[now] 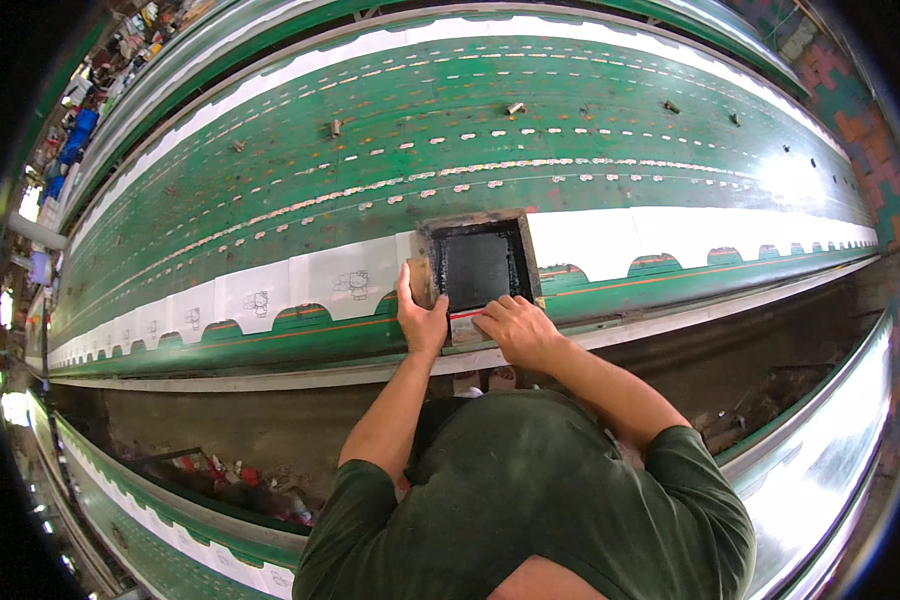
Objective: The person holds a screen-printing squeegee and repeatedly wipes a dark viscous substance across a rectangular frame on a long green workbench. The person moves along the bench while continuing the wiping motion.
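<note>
A dark-rimmed screen printing frame (pixel 530 256) lies over a row of white pieces on the long green table, right in front of me. Its inner mesh is coated black and wet-looking. My left hand (pixel 422 318) grips the frame's near left corner, with the fingers along its outer side and the thumb at the inner edge. At the near end, my right hand (pixel 518 330) has its fingers curled over a thin red-edged bar (pixel 464 314), mostly hidden under them. White pieces left of the frame carry a grey printed cartoon figure (pixel 353 284); those on the right (pixel 610 240) look blank.
The green table (pixel 370 170) curves away to both sides, dotted with rows of small pale marks. Small metal clips (pixel 515 108) sit on it farther back. Another glossy table (pixel 820 430) stands behind me to the right. Clutter (pixel 80 135) lines the far left.
</note>
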